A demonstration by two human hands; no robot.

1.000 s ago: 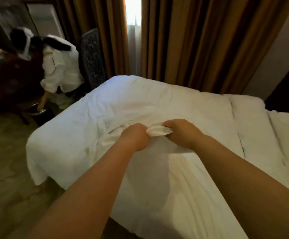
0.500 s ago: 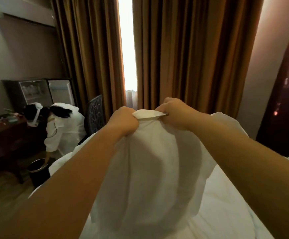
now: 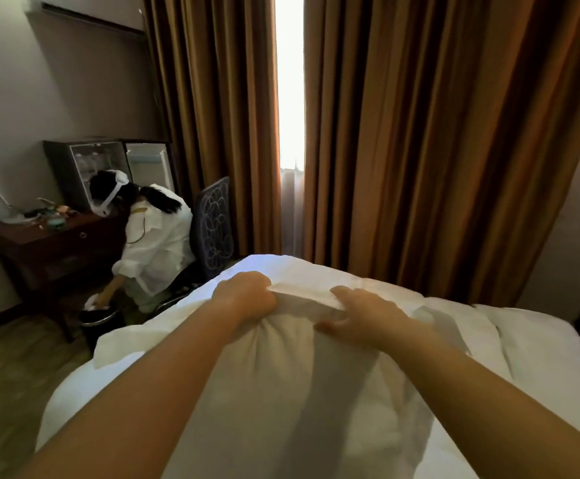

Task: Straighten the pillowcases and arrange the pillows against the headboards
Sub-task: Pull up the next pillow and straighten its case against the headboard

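Note:
A white pillow in its pillowcase (image 3: 281, 385) stands on end on the bed (image 3: 489, 340) right in front of me. My left hand (image 3: 245, 293) grips the open top hem of the pillowcase in a fist. My right hand (image 3: 364, 314) lies on the pillow's top just right of it, fingers spread and loosely curved on the fabric, thumb low; I cannot tell if it pinches the cloth. No headboard is in view.
Another person in white (image 3: 157, 243) bends over a black bin (image 3: 100, 318) at the left, by a dark wooden desk (image 3: 50, 247) and a patterned chair (image 3: 214, 226). Brown curtains (image 3: 437, 150) hang behind the bed.
The pillow was lifted high off the bed by its hem and has now come back down. My right hand has loosened its fist and shifted onto the pillow's top.

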